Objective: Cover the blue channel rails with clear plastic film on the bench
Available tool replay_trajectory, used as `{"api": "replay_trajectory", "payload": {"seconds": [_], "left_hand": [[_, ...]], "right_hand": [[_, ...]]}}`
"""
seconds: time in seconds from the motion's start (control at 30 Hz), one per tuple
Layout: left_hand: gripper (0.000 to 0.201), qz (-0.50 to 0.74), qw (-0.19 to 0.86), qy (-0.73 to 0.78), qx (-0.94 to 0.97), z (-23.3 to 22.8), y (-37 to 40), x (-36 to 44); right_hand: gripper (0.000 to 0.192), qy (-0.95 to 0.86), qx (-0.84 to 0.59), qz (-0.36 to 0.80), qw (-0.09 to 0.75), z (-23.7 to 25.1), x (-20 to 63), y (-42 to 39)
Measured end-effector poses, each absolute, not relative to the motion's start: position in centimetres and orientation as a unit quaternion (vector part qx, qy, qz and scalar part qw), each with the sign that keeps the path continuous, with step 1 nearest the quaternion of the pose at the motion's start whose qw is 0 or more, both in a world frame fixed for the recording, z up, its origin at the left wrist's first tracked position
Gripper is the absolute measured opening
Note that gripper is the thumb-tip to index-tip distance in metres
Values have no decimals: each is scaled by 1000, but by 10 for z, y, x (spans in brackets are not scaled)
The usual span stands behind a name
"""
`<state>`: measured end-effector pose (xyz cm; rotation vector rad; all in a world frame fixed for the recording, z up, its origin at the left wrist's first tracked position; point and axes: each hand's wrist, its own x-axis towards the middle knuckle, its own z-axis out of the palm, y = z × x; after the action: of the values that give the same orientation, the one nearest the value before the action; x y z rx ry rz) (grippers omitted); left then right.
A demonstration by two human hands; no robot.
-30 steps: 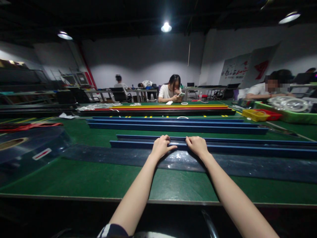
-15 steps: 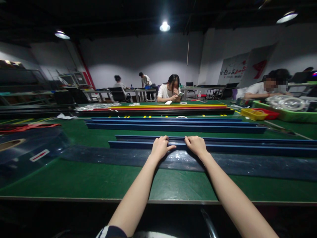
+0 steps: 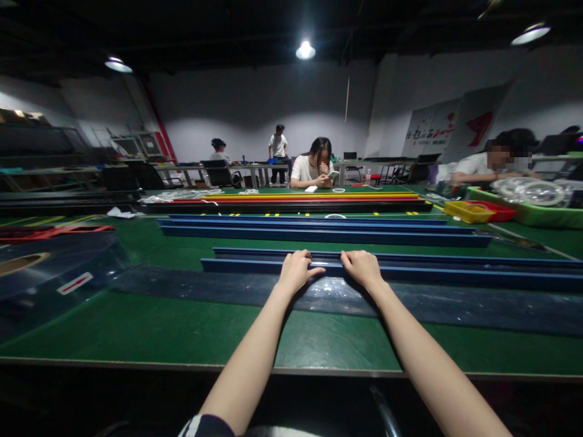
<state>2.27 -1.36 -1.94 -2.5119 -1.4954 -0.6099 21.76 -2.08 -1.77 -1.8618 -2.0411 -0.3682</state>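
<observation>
A long blue channel-shaped profile (image 3: 437, 274) lies lengthwise across the table in front of me. My left hand (image 3: 296, 271) is closed over it near the middle, fingers over the top and thumb stretched along the near wall. A short way to the right, my right hand (image 3: 362, 267) grips the same profile, its fingers curled into the channel. Under and in front of the profile runs a strip of clear shiny film (image 3: 195, 288), flat on the green table (image 3: 182, 334). The fingertips of both hands are partly hidden.
Further back lie more blue profiles (image 3: 319, 235), then yellow, red and black strips (image 3: 314, 197). A film roll (image 3: 68, 273) sits at left. At right stand a yellow tray (image 3: 469, 211) and a green basket (image 3: 546, 215). Several people are beyond, one holding a phone (image 3: 334, 175).
My hands and the profile stay in nearly the same place; the view has shifted very slightly. In the background, the standing person has straightened up and moved right.
</observation>
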Motion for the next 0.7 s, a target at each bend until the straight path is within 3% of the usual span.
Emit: {"api": "replay_trajectory", "payload": {"seconds": [0.7], "left_hand": [[49,-166,103,-495,-846,-13,-19,25]], "right_hand": [[49,-719,-661,-127,175,-18,218,-21]]}}
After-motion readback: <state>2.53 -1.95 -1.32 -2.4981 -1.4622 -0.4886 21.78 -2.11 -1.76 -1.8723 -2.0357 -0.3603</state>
